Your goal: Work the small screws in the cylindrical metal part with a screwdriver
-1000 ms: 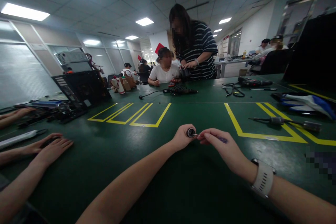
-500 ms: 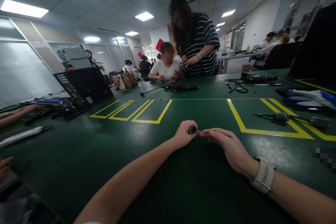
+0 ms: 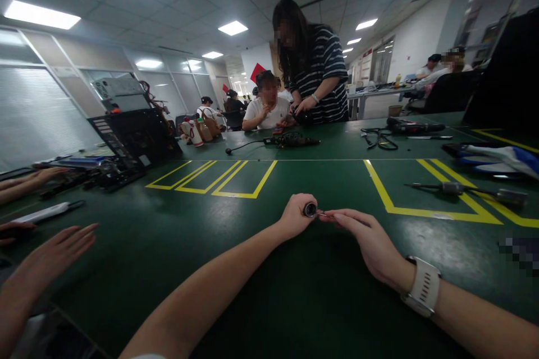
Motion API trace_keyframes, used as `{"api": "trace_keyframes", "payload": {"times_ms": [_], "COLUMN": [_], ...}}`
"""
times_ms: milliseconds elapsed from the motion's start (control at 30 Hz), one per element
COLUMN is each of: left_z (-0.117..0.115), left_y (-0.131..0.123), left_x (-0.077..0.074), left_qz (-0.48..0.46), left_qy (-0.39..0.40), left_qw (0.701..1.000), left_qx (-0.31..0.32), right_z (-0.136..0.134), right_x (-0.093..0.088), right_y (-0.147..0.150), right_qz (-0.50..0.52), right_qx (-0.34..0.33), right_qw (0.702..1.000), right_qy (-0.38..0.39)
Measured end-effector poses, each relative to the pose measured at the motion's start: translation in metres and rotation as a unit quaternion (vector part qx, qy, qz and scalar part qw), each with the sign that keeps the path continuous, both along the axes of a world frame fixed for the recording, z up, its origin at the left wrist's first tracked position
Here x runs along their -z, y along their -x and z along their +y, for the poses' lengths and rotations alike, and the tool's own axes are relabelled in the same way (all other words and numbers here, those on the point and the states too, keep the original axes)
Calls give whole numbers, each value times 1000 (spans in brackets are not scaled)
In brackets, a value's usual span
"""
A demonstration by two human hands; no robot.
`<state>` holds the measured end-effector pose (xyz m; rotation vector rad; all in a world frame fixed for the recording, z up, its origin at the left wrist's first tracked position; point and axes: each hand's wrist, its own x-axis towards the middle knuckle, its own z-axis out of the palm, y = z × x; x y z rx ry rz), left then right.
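My left hand is closed around a small cylinder whose round, metal-rimmed dark end faces me; the rest of it is hidden in the fist. From the right, my right hand pinches a thin metal piece between thumb and fingertips. Its tip reaches the side of the cylinder, but whether they touch I cannot tell. The kind of both pieces is too small to make out. A pale watch band circles my right wrist. Both hands are held over the green table.
Yellow tape outlines mark the table. To the right lie a rod-like tool with metal cylinders and blue-white gloves. A corded tool lies at the far edge, near two people. At left are a co-worker's hand and a black metal case.
A co-worker's hand has come further in over the table at left. My right fingertips have shifted slightly closer to the cylinder. My left hand keeps its grip.
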<state>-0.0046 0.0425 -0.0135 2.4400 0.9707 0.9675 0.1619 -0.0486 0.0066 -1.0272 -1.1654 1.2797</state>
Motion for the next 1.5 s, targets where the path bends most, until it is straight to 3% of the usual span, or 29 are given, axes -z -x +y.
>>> {"api": "trace_keyframes", "payload": {"times_ms": [200,367,500,767,1033,1200,1333,1500], "left_z": [2,-2,-3,0,-4,-5,-4,-3], "left_y": [2,0,-1,1,0,-1,0,0], "left_x": [2,-2,-4,0,-4,-5,-5,-4], "left_qz": [-52,-3,41,-43,-16,17,23,4], "left_qy": [66,34,16,92,100,91,106,125], "left_qw": [996,999,998,994,995,994,987,988], "left_qx": [35,-8,-36,39,-9,-62,-122,-96], "right_z": [2,0,-1,8,1,5,11,14], "right_x": [1,4,3,8,-5,-1,5,7], "right_y": [-1,1,1,-6,-5,-7,-11,-11], "right_qz": [100,18,-6,121,18,4,-19,-54], "right_qx": [-22,2,2,-13,30,47,80,90], "right_qw": [992,1000,1000,989,999,998,997,994], "right_qy": [75,20,21,83,-9,-34,-11,38]}}
